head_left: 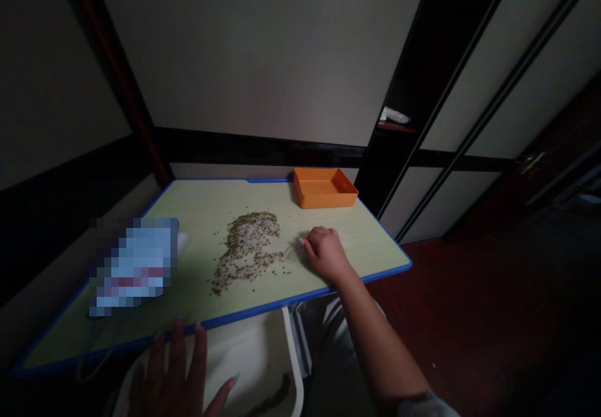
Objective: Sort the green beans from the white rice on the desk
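My right hand (326,253) rests on the pale green tabletop (361,263) with its fingers curled in. Faint thin lines show beside its thumb, and what the fingers hold, if anything, is hidden. To its left, a loose spread of small green beans mixed with white grains (248,241) covers the table's middle. A pale patch (344,238) lies just right of the knuckles. Fingers spread, my left hand (173,367) is at the table's near edge, over a white tub (295,360). I cannot see it holding anything.
An orange open box (328,200) stands at the table's back right. A blurred-out light blue item (141,260) lies on the left, with a cord-like loop (96,367) hanging below. Cabinet panels (263,54) rise behind the blue-edged table. Dark material (277,398) is inside the tub.
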### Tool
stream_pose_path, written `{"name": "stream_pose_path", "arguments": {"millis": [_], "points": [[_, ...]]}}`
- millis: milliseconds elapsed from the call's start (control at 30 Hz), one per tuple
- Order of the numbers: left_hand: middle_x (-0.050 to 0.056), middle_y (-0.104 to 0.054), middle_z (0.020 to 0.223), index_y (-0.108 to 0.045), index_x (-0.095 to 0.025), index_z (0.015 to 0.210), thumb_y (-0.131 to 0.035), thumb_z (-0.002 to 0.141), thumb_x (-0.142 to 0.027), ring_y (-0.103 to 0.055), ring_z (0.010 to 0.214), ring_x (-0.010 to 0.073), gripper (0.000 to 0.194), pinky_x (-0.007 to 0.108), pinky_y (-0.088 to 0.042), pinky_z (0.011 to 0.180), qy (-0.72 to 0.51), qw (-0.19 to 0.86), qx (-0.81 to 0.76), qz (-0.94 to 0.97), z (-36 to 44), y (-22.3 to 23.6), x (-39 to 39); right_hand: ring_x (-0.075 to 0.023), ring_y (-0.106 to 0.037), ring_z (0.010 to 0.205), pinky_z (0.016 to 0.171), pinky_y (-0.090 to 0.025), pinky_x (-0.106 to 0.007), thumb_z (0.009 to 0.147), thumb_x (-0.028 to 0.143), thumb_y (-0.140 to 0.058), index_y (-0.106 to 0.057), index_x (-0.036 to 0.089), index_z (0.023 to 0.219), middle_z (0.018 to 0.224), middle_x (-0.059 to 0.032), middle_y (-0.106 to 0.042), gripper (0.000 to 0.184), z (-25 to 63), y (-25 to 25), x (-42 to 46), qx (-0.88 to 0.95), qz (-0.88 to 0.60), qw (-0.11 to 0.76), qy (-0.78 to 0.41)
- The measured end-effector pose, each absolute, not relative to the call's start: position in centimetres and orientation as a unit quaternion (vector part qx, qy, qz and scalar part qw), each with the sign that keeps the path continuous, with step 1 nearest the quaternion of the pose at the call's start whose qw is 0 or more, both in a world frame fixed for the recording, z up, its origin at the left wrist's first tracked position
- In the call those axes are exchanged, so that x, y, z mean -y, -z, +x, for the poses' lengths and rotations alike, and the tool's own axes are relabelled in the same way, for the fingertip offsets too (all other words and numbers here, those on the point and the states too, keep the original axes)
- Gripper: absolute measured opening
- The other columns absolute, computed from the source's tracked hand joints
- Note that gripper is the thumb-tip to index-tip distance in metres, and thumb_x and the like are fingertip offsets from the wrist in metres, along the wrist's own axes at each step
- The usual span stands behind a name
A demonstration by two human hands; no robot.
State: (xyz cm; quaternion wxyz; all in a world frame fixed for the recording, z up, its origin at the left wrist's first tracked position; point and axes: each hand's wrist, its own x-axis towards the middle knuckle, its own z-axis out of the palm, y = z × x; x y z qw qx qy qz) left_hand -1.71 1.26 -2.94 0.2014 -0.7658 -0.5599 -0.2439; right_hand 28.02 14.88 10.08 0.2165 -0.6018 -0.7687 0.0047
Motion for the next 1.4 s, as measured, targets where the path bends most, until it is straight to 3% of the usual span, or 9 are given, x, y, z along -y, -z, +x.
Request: {"name": "stream_pose_path", "arguments": {"millis": [167, 400, 767, 1067, 1267, 1400], "points": [[0.027, -0.005, 0.172, -0.006, -0.013, 0.16, -0.038, 0.093, -0.047, -0.002, 0.16, 0.0469, 0.082, 0.08, -0.034, 0.113, 0.261, 0.203, 0.552, -0.766, -1.5, 2.8, -1.3, -0.0201, -0.061, 0.094, 0.082, -0.032, -0.033, 0.102, 0.024, -0.056, -0.072, 0.015, 0.087, 0.097, -0.0097, -0.072, 0.024, 28.0, -10.2, -14.9, 0.748, -0.632, 0.203, 0.005], [0.027, -0.007, 0.171, -0.006, -0.013, 0.16, -0.043, 0.093, -0.045, -0.005, 0.159, 0.0476, 0.082, 0.079, -0.035, 0.114, 0.253, 0.192, 0.563, -0.763, -1.1, 2.2, -1.1, -0.0202, -0.061, 0.096, 0.082, -0.032, -0.033, 0.103, 0.025, -0.056, -0.071, 0.015, 0.088, 0.099, -0.0098, -0.072, 0.023, 27.4, -10.4, -15.1, 0.777, -0.599, 0.193, -0.007], [0.018, -0.001, 0.174, -0.004, -0.023, 0.161, -0.05, 0.091, -0.045, -0.006, 0.16, 0.0449, 0.086, 0.078, -0.03, 0.12, 0.274, 0.166, 0.568, -0.758, -1.1, 2.3, -1.1, -0.0176, -0.058, 0.088, 0.083, -0.036, -0.031, 0.101, 0.021, -0.055, -0.062, 0.018, 0.076, 0.086, -0.0043, -0.066, 0.026, 28.2, -9.6, -15.2, 0.819, -0.5, 0.277, -0.053], [0.016, 0.003, 0.174, 0.001, -0.025, 0.161, -0.048, 0.092, -0.045, -0.003, 0.16, 0.0444, 0.086, 0.077, -0.029, 0.121, 0.263, 0.146, 0.581, -0.756, -1.1, 2.1, -1.0, -0.0167, -0.057, 0.083, 0.08, -0.038, -0.03, 0.1, 0.021, -0.057, -0.064, 0.017, 0.074, 0.081, -0.0039, -0.065, 0.027, 28.8, -9.6, -15.2, 0.821, -0.501, 0.265, -0.065], [0.021, -0.003, 0.173, -0.003, -0.019, 0.161, -0.054, 0.091, -0.041, -0.006, 0.16, 0.0453, 0.088, 0.076, -0.031, 0.12, 0.256, 0.171, 0.572, -0.76, -0.9, 1.7, -0.9, -0.017, -0.058, 0.083, 0.081, -0.038, -0.03, 0.099, 0.02, -0.057, -0.065, 0.016, 0.073, 0.083, -0.005, -0.066, 0.027, 28.8, -9.7, -15.1, 0.809, -0.524, 0.259, -0.056], [0.023, -0.006, 0.172, -0.001, -0.022, 0.16, -0.056, 0.09, -0.04, -0.008, 0.159, 0.0461, 0.091, 0.08, -0.031, 0.118, 0.246, 0.162, 0.589, -0.752, -0.6, 1.4, -0.7, -0.0181, -0.059, 0.088, 0.083, -0.037, -0.031, 0.099, 0.021, -0.058, -0.067, 0.016, 0.077, 0.088, -0.0066, -0.069, 0.024, 28.4, -9.9, -14.8, 0.813, -0.534, 0.229, -0.038]]}}
